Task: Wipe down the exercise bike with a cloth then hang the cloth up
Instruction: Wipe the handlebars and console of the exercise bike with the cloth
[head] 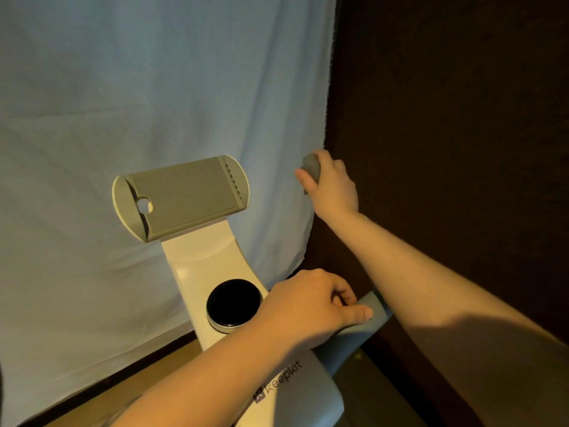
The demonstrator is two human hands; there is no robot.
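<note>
Head view: cloth [311, 166] — small, soft, light — I judge; balled in my right hand [334, 188], left hand [311, 306] gripping handlebar [360, 331].

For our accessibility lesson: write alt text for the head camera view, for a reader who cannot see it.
A person's right hand holds a balled grey cloth up beside a pale blue sheet. The left hand grips the grey handlebar of a white exercise bike.
</note>
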